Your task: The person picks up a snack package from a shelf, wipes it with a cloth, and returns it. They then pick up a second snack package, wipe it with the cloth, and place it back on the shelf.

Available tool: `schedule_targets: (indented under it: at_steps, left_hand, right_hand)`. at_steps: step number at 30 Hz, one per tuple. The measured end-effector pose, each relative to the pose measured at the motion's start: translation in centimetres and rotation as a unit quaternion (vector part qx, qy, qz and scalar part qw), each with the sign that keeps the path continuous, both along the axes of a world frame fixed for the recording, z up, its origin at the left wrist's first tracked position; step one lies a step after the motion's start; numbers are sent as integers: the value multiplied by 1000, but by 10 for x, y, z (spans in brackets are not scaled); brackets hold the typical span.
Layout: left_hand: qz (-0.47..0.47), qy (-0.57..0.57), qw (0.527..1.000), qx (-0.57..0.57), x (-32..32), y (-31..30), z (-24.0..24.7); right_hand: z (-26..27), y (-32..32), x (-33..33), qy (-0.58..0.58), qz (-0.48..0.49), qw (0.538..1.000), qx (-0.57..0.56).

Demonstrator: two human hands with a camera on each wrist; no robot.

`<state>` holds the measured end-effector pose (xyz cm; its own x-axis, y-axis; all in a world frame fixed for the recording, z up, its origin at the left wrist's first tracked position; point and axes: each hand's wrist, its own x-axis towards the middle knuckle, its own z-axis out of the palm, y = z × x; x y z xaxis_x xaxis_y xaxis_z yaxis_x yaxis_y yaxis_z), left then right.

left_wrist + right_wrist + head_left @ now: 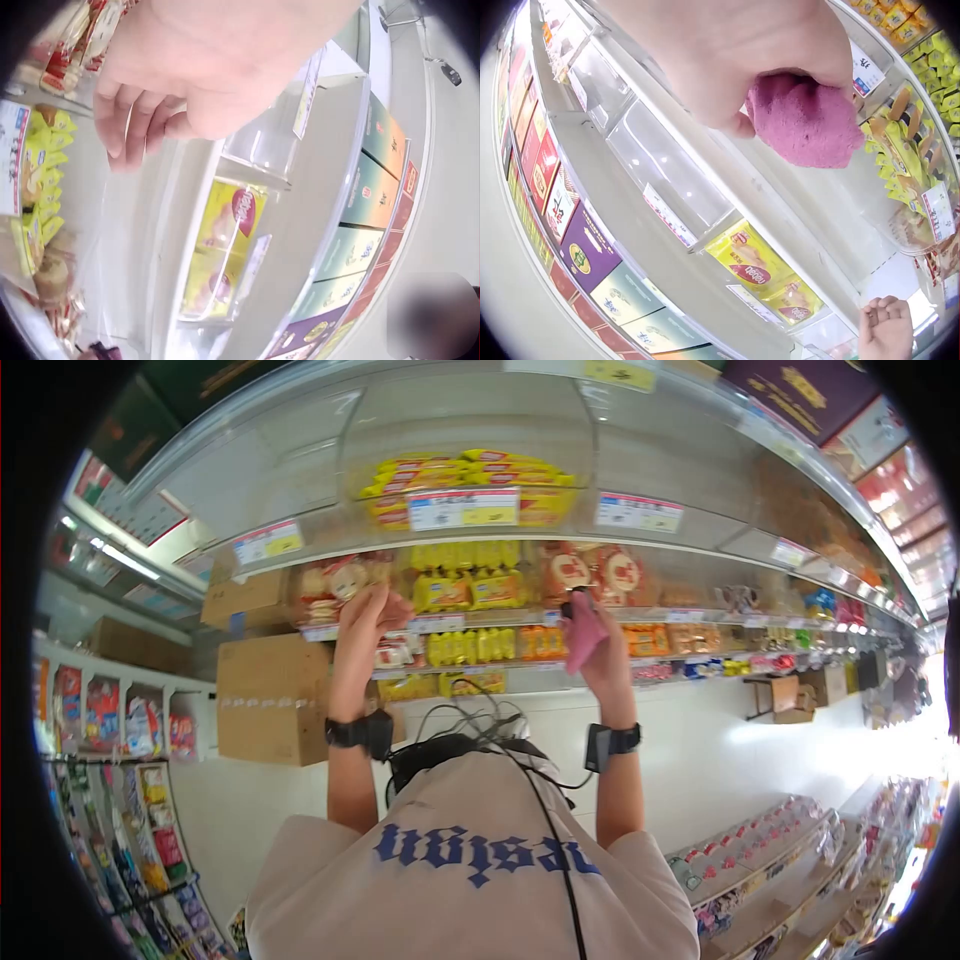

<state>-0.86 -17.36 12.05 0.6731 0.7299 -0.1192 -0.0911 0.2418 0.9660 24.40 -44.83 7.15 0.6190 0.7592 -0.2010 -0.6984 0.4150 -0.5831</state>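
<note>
Head view: the right hand (pixel 607 663) grips a pink cloth (pixel 584 638) before the shelves (pixel 690 540); the left hand (pixel 370 612), fingers loosely bent, is empty. Blue letters (pixel 478 848) sit upside down on the shirt (pixel 440 905). Yellow packets (pixel 748 256) carry white lettering on red ovals; price labels (pixel 463 509) are too blurred to read.

The cloth (pixel 806 124) is solid dusty pink. Below it in the head view, the T-shirt (pixel 450 910) is pale greyish beige with dark blue blackletter-style print. Left of the cloth, the cardboard box (pixel 268 705) is brown; above-left, the price label (pixel 462 509) is white with a red band and yellow block. Below-left in the right-wrist view, the carton (pixel 589 249) is purple with a gold emblem.
</note>
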Motion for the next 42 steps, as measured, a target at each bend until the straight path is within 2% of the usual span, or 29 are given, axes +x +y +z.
schedule_targets:
  at_steps: [3, 6, 7, 9, 12, 15, 20, 22, 25, 27, 28, 30, 32, 35, 38, 41, 42]
  left_hand:
    - [61, 1, 998, -16, -7, 29, -14]
    - [135, 7, 985, 108, -15, 79, -70]
    - [169, 77, 962, 198, -14, 87, -76]
    - [226, 212, 879, 363, -6, 99, -89]
    - [198, 273, 809, 481, -5, 117, -104]
    - [139, 308, 808, 482, -6, 116, -110]
    - [148, 271, 846, 435, -8, 110, -92]
    - [166, 264, 860, 404, -8, 74, -42]
    - [123, 260, 831, 477, -15, 57, -26]
    - [61, 226, 858, 457, -20, 36, 0]
    - [31, 207, 872, 443, -22, 23, 14]
    - [0, 160, 929, 334, -23, -1, 40]
    - [-21, 116, 960, 253, -21, -9, 35]
    - [-55, 68, 979, 183, -14, -25, 47]
    - [-63, 39, 987, 142, 1, -45, 46]
    - [-73, -9, 992, 104, 14, -60, 38]
    - [-91, 7, 991, 98, 12, -61, 44]
  right_hand:
    - [0, 0, -3, -41, 19, 999, 12]
    - [21, -4, -12, -14, -24, 999, -17]
    - [23, -3, -15, 5, -29, 999, -15]
    - [28, -2, -17, 39, -43, 998, -14]
    - [18, -3, -18, 50, -30, 998, -5]
    - [19, 1, -25, 31, -23, 999, -9]
    - [30, 6, -37, 28, 5, 999, -21]
    - [34, 7, -39, 30, 21, 999, -35]
    - [29, 8, -42, -62, 28, 991, -117]
    - [33, 16, -47, -63, 23, 992, -104]
    - [37, 22, -50, -66, 21, 992, -101]
    - [43, 31, -56, -56, 3, 995, -84]
    - [41, 40, -58, -39, -8, 997, -66]
    - [44, 61, -70, -20, -32, 999, -15]
    - [52, 71, -81, -20, 68, 997, 24]
    - [55, 72, -99, -124, 67, 989, -38]
    - [66, 74, -103, -128, 49, 990, -29]
